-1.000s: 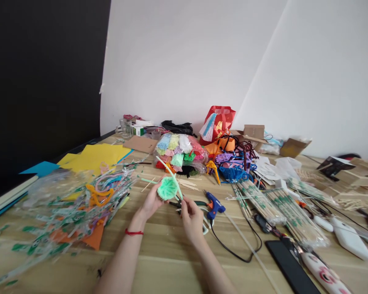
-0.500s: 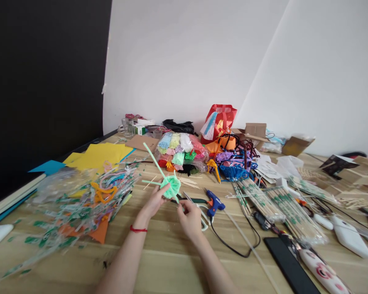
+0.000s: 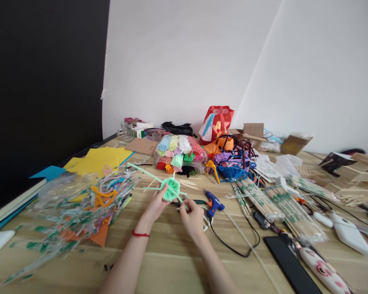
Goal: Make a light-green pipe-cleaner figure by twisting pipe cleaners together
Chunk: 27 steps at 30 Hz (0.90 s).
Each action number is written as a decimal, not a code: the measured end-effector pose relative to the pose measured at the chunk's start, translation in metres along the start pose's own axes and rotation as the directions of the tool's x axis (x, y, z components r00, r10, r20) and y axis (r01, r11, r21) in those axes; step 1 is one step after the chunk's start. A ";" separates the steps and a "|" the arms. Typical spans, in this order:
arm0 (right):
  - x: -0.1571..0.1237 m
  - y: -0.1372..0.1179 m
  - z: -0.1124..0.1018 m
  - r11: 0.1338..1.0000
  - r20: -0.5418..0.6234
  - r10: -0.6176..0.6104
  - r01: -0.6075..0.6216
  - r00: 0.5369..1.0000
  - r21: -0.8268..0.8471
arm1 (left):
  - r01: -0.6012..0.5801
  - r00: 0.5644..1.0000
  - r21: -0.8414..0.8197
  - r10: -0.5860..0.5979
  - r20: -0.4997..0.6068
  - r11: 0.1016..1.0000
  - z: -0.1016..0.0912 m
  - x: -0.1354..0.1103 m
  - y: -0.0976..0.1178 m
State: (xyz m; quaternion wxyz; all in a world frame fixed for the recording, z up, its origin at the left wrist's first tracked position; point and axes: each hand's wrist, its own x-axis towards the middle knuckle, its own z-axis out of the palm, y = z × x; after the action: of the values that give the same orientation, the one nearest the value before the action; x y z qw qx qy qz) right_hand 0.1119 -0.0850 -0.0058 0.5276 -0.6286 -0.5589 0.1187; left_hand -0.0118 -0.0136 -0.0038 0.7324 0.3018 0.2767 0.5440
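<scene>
A round piece of coiled mint-green pipe cleaners (image 3: pixel 171 189) is held up over the middle of the table, with loose stems sticking out to the left, top and right. My left hand (image 3: pixel 156 204) grips its left side, thumb across the front. My right hand (image 3: pixel 191 215) is closed in a pinch on the end of a green stem at the lower right of the piece. Just beyond my right hand lie scissors (image 3: pixel 206 222), partly hidden by it, and a blue glue gun (image 3: pixel 214 203) with a black cord.
A bag of colourful pipe cleaners (image 3: pixel 180 153) lies behind the hands. Plastic wrappers (image 3: pixel 79 208) and yellow sheets (image 3: pixel 99 158) cover the left. Packs of wooden sticks (image 3: pixel 290 212), a black slab (image 3: pixel 290 263) and cardboard pieces (image 3: pixel 355 175) fill the right. A red bag (image 3: pixel 219 122) stands against the wall.
The long green stem at the upper left has swung down and left, from steeply upright to a shallow slant. My right hand has shifted slightly right. The view has moved a little.
</scene>
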 end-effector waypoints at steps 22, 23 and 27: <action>0.004 0.002 0.008 0.866 0.028 0.152 -0.146 0.988 0.478 | 0.070 0.995 -0.108 -0.061 0.081 0.992 0.028 -0.012 -0.031; 0.005 0.004 0.008 0.847 0.022 0.178 -0.165 0.984 0.506 | 0.033 0.998 -0.110 -0.026 0.065 0.993 0.031 -0.013 -0.034; 0.011 0.010 0.007 0.790 0.036 0.253 -0.228 0.967 0.569 | -0.019 0.998 -0.129 0.026 0.050 0.991 0.035 -0.013 -0.041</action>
State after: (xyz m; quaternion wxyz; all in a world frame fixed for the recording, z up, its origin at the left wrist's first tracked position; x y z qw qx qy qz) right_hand 0.1162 -0.0706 -0.0115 0.6831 -0.5106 -0.4024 0.3328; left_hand 0.0365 -0.0403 -0.0098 0.7510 0.2711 0.2189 0.5609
